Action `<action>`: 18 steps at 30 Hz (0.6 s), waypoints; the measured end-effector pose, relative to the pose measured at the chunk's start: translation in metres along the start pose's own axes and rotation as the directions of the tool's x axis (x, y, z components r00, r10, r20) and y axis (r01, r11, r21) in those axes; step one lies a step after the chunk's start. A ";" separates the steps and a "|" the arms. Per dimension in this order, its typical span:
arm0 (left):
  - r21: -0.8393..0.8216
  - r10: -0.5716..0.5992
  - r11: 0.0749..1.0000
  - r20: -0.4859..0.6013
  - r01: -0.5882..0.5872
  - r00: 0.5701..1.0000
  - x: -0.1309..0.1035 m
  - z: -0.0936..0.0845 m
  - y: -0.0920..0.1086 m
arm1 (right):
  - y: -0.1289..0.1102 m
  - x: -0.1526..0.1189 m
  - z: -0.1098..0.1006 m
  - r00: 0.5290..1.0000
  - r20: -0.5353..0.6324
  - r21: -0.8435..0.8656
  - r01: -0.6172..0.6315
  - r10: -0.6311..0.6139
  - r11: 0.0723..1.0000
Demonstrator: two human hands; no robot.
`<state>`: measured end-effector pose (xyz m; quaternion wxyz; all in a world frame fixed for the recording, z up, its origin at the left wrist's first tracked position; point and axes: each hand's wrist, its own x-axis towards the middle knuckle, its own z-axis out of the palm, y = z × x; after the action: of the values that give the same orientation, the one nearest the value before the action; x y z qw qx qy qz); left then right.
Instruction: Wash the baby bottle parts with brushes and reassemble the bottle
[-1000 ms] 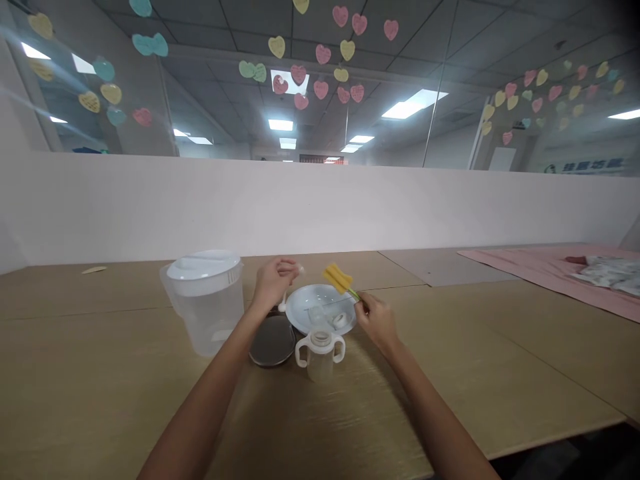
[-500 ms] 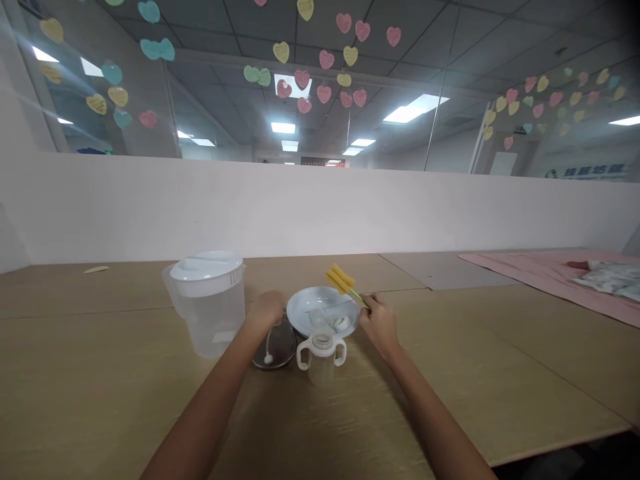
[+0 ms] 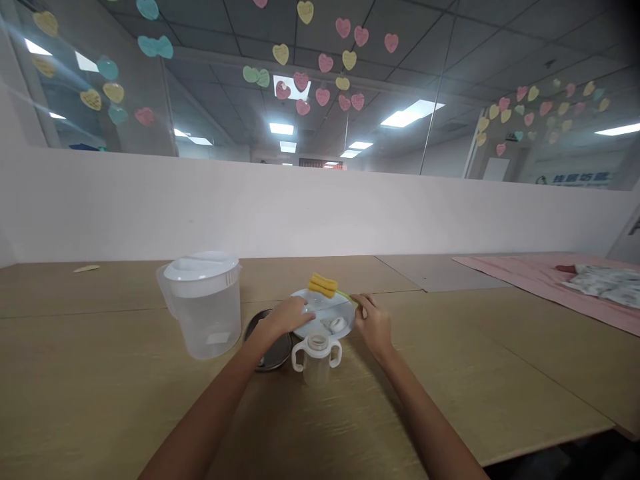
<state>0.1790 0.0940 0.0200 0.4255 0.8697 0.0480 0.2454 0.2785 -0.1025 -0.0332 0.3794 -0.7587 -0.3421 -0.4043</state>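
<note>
My right hand [image 3: 373,323] is closed on the thin green handle of a yellow sponge brush [image 3: 323,285], whose head is over the back of a white bowl [image 3: 347,327]. My left hand [image 3: 293,315] reaches over the bowl's left edge with its fingers apart and nothing visible in them. In the bowl lie a small white part [image 3: 338,325] and clear pieces that are hard to make out. Just in front stands an open clear bottle with two white handles [image 3: 318,360]. Partly under my left wrist is a round dark metal dish [image 3: 277,353].
A clear lidded pitcher [image 3: 207,317] stands left of the metal dish. A pink cloth [image 3: 530,277] with patterned fabric [image 3: 603,283] on it lies at the far right. A low white wall [image 3: 300,213] runs behind the wooden table [image 3: 475,373].
My left hand has moved right, from above the metal dish to the bowl, and its fingers have opened. The yellow brush head has swung left and lower. The view has shifted slightly.
</note>
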 end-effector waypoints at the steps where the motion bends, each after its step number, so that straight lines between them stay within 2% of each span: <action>1: -0.003 0.012 1.000 -0.006 -0.012 1.000 0.003 -0.003 0.000 | -0.001 0.000 0.000 1.000 -0.008 0.017 0.015 -0.015 1.000; 4: 0.097 0.122 0.988 -0.029 -0.119 0.992 0.008 -0.016 0.009 | -0.004 0.001 -0.002 0.999 -0.025 0.069 0.042 -0.041 0.997; 7: 0.172 0.221 0.962 -0.025 -0.213 0.975 0.007 -0.032 0.025 | -0.004 0.002 -0.003 0.998 -0.057 0.111 0.023 -0.017 0.993; 10: 0.153 0.245 0.959 -0.013 -0.240 0.969 0.002 -0.042 0.040 | 0.000 0.002 -0.005 0.997 -0.072 0.106 0.047 -0.040 0.993; 14: 0.124 0.299 0.947 0.002 -0.297 0.954 -0.002 -0.044 0.052 | 0.002 0.000 -0.004 0.983 -0.072 0.110 0.174 -0.167 0.979; 18: 0.068 0.227 0.971 0.037 -0.229 0.973 -0.004 -0.042 0.058 | 0.000 -0.004 -0.004 0.964 -0.137 0.140 0.245 -0.226 0.959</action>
<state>0.1487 0.0863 0.0842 0.3634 0.8877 -0.0496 0.2784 0.2755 -0.1071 -0.0356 0.4063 -0.6549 -0.4375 -0.4633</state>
